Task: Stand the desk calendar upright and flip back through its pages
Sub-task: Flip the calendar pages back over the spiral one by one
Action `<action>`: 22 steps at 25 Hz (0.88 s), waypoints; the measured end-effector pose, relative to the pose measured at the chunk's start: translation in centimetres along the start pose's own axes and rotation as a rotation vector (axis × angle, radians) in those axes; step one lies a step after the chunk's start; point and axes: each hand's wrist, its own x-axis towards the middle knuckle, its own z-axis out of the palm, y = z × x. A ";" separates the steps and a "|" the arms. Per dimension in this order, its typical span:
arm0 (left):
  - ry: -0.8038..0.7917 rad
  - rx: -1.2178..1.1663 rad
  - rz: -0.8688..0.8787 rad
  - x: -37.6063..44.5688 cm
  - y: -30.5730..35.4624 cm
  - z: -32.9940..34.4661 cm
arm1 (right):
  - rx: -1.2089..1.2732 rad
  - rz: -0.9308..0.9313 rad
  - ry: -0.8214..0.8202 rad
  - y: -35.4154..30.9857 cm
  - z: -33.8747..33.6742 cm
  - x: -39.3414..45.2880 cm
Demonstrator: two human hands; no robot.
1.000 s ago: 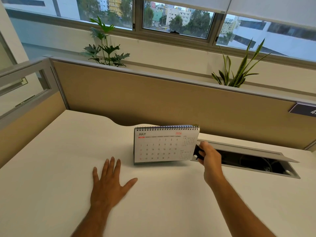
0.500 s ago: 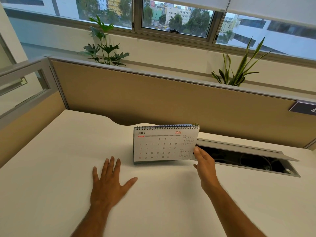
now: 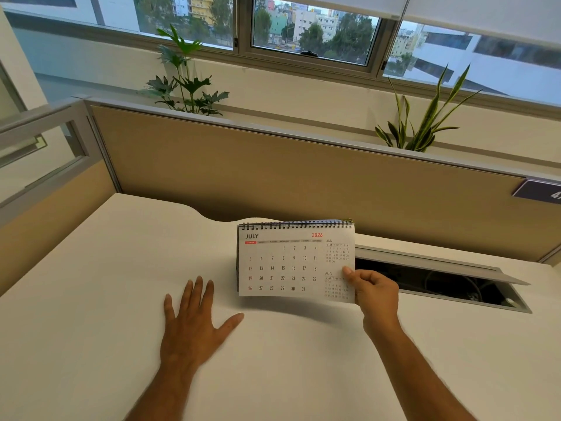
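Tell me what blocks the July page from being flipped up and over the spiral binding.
Nothing visible does. The right hand pinches the July page at its lower right corner; above the spiral binding is open space. The left hand lies flat on the desk, clear of it.

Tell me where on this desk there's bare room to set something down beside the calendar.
The desk is bare along its whole left side, from the partition down to the near edge, left of the flat left hand. Also bare: the near strip between both forearms. It is crowded on the right, where the right hand pinches the calendar page beside the open cable tray.
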 end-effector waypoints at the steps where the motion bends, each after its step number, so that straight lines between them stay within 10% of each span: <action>1: -0.007 0.007 0.001 0.0 0.0 0.0 | 0.016 0.026 -0.028 -0.3 -0.1 -0.1; 9: -0.019 -0.005 -0.006 -0.1 0.2 -0.2 | 0.195 0.224 -0.406 -4.5 -2.8 -0.1; 22: -0.011 -0.001 0.005 0.1 0.0 0.0 | 0.440 -0.074 -0.491 -10.9 1.3 1.5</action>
